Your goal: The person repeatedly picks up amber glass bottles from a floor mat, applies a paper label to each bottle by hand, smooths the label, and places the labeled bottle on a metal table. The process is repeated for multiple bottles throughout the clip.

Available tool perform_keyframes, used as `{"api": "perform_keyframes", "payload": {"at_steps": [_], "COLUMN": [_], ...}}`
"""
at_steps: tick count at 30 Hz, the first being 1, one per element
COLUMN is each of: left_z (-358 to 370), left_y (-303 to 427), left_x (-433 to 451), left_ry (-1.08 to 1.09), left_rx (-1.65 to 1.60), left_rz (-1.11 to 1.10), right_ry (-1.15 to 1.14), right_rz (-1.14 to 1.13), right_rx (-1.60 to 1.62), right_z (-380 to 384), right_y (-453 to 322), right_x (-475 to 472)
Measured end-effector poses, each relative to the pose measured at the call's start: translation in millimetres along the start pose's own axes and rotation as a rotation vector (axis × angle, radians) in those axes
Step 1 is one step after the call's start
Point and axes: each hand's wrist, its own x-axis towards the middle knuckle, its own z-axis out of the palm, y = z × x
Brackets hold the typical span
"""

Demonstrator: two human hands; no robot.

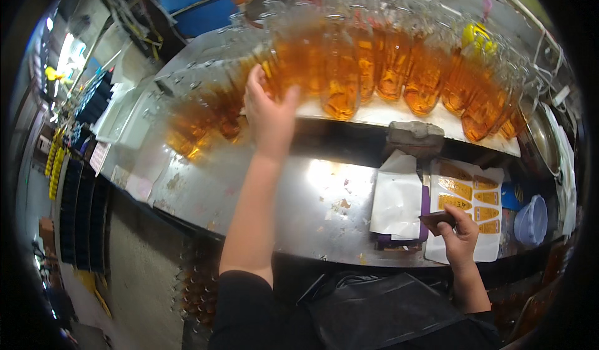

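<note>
My left hand [271, 106] is raised at the front of a row of clear glass bottles of amber liquid [341, 83], near the bottles at the row's left part. Its fingers are apart, and motion blurs the bottles beside it; I see nothing held in it. My right hand [461, 237] holds a small dark brown flat piece [439, 222] over a white sheet of amber printed stickers [489, 251]. Left of that sheet lie white papers [397, 200] on a purple object. More amber-filled bottles [192, 125] stand on the metal table at the left.
The bottle row stands on a raised white shelf [496, 146] behind the metal table [323, 228]. A grey block [414, 137] sits at the shelf's front edge. A light blue plastic basket [531, 220] is at the right, a white tray [122, 116] at the far left.
</note>
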Motion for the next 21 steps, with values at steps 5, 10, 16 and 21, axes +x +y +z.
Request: {"api": "perform_keyframes", "payload": {"at_steps": [5,10,16,21], "left_z": [33.5,1.9,-30.6,-45.4], "left_y": [-4.7,-61.3,-127.0,-139.6], "left_x": [32.8,63.0,82.5,77.7], "left_ry": [0.378,0.342,-0.238,-0.256], "left_rx": [0.361,0.097,-0.533,-0.388], "left_rz": [0.297,-0.150,-0.472,-0.321], "right_ry": [0.237,0.426,0.390,0.055], "right_rz": [0.249,0.425,0.574,0.559], "right_rx": [0.199,0.238,0.555,-0.051], "right_z": [-32.7,-69.3,-110.4,-94.6], "right_y": [11.8,23.5,26.1,46.2], "right_x": [-12.4,-31.4,-48.0,-45.1]}}
